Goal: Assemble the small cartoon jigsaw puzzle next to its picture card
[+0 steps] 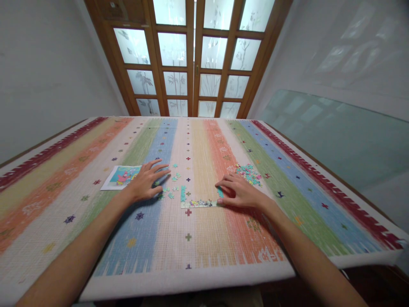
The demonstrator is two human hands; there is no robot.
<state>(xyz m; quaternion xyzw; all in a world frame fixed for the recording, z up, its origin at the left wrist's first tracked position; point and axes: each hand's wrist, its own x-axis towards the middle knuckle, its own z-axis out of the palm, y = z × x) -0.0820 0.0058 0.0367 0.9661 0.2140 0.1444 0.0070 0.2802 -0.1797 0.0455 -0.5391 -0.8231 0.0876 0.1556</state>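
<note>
A partly joined jigsaw puzzle (200, 204) lies on the tablecloth: a bottom row with a short teal column rising at its left end. At its right end, my right hand (241, 192) is curled around teal jigsaw pieces (220, 192), index fingertip above and thumb below them; the palm hides part of that side. My left hand (148, 181) is open with fingers spread, just left of several loose teal pieces (175, 177). It partly covers a picture card (121, 177) showing a pink cartoon starfish on teal.
A heap of mixed jigsaw pieces (249, 174) lies beyond my right hand. The striped tablecloth (198, 243) covers the wide table. Wooden doors with frosted panes (174, 51) stand behind it, and a pale glass panel (319, 136) leans along the right wall.
</note>
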